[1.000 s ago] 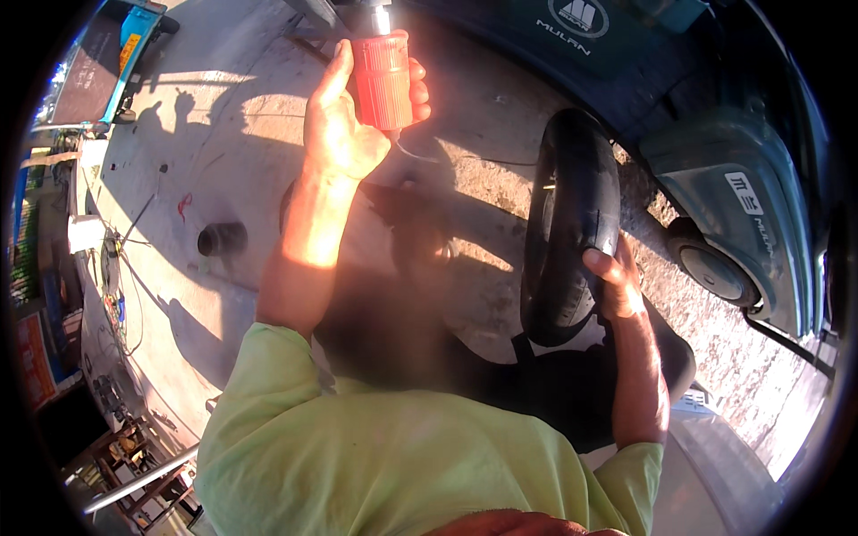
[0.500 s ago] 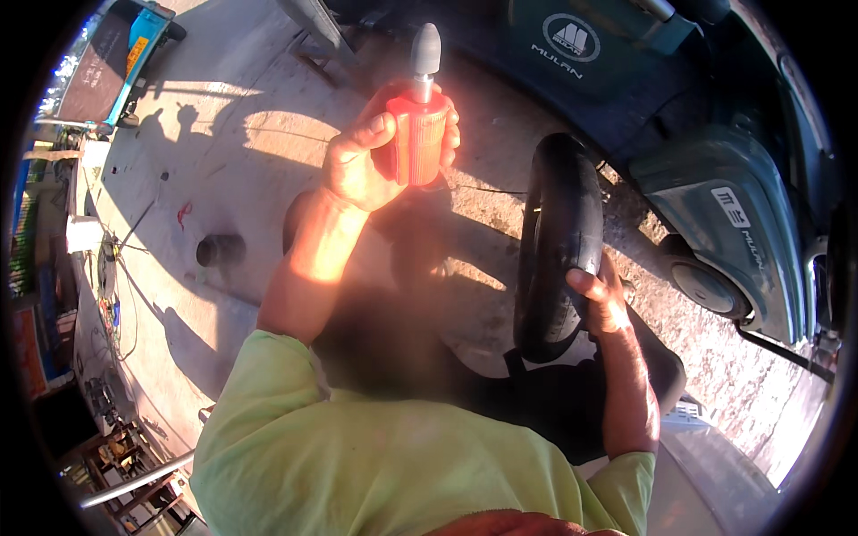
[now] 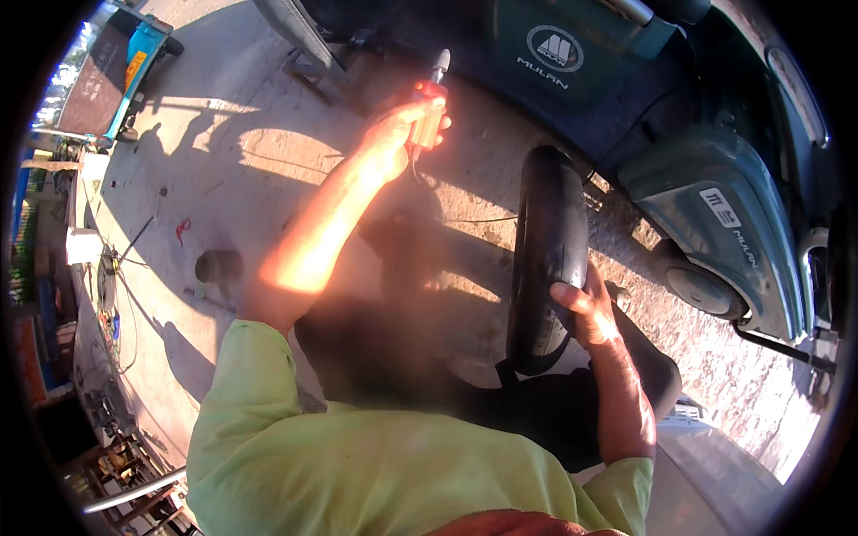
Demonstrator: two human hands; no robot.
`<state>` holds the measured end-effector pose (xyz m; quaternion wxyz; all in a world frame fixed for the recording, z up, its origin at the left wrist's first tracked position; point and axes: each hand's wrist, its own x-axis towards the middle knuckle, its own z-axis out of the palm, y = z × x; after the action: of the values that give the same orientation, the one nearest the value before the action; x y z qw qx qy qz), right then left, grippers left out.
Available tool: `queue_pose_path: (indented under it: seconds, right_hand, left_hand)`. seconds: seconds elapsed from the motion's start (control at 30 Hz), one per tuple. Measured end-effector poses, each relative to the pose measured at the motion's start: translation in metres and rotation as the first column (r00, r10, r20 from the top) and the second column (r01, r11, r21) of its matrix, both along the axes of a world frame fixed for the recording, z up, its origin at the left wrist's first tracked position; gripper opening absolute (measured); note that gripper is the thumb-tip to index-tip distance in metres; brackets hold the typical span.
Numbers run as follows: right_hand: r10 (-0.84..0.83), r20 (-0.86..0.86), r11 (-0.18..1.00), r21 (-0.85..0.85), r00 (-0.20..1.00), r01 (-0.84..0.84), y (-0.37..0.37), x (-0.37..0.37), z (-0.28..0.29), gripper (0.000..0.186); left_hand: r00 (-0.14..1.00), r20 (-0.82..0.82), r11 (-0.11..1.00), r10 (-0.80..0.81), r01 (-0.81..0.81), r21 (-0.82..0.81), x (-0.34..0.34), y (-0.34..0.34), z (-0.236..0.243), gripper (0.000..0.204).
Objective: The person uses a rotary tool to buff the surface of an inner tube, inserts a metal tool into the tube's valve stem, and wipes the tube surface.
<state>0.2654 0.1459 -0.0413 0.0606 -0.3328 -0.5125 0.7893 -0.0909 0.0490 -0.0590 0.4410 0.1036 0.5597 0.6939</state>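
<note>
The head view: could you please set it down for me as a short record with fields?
Left hand: left hand holds up a red hand tool
Tool tip: grey tapered tip, pointing away from the person
Right hand: right hand grips a black tyre, thumb on its outer face
Right side: dark green vehicle panel
Upper left: blue-framed cart

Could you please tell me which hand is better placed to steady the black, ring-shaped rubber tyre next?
Probably the right hand: it grips the tyre, while the left hand holds a red, grey-tipped cylindrical tool away from it.
</note>
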Motion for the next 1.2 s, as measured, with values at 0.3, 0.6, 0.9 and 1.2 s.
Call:
queue_pose_path:
  seconds: [0.3, 0.6, 0.9, 1.2]
  right_hand:
    - [0.035, 0.052, 0.999, -0.029, 0.998, -0.034, 0.002, 0.001, -0.003, 0.103]
    - [-0.014, 0.108, 0.997, -0.076, 0.994, 0.022, 0.010, 0.013, -0.020, 0.104]
    - [-0.143, 0.157, 0.984, -0.087, 0.977, 0.158, 0.006, 0.013, -0.023, 0.103]
    - [-0.196, 0.220, 0.979, -0.019, 0.956, 0.205, 0.003, 0.014, -0.027, 0.101]
  left_hand:
    - [0.853, -0.508, 0.910, -0.118, -0.112, -0.399, -0.106, 0.129, -0.120, 0.034]
    - [0.285, -0.924, 0.847, -0.255, -0.394, -0.356, -0.116, 0.205, -0.135, 0.047]
    - [0.352, -0.884, 0.859, -0.308, -0.297, -0.418, -0.120, 0.212, -0.124, 0.048]
    - [0.361, -0.807, 0.866, -0.467, 0.369, -0.336, -0.100, 0.160, -0.079, 0.046]
